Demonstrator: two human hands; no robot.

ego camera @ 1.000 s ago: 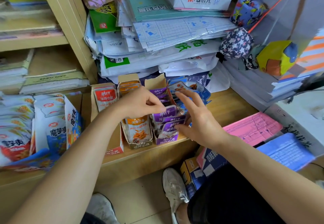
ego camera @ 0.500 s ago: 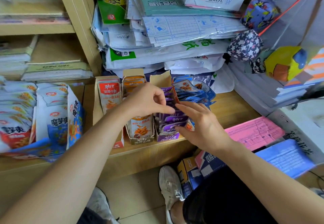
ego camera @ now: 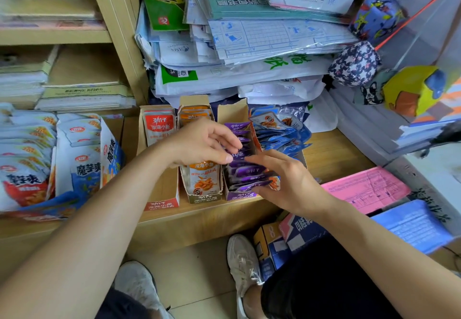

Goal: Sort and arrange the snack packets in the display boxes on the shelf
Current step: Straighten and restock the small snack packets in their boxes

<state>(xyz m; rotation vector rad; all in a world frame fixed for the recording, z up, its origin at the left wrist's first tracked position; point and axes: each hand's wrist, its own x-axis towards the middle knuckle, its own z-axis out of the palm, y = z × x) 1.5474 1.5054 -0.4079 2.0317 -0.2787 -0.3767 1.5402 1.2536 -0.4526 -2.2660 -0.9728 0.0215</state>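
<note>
The left hand (ego camera: 202, 144) pinches one of the upright purple packets (ego camera: 249, 172), marked 劲仔. The right hand (ego camera: 289, 184) has a wide grip, its straight fingers pressing the row.

Counts on the snack shelf (ego camera: 199, 221)
Three display boxes stand plainly in a row: one red box (ego camera: 162, 205), one orange box (ego camera: 204, 197), one purple box (ego camera: 239, 196). A fourth lot, the blue packets (ego camera: 282, 134), hides most of its box. The purple packets (ego camera: 249, 171) overlap too much to count. Two hands show, the left hand (ego camera: 199, 144) and the right hand (ego camera: 287, 184), with two pale shoes (ego camera: 243, 261) below.
</note>
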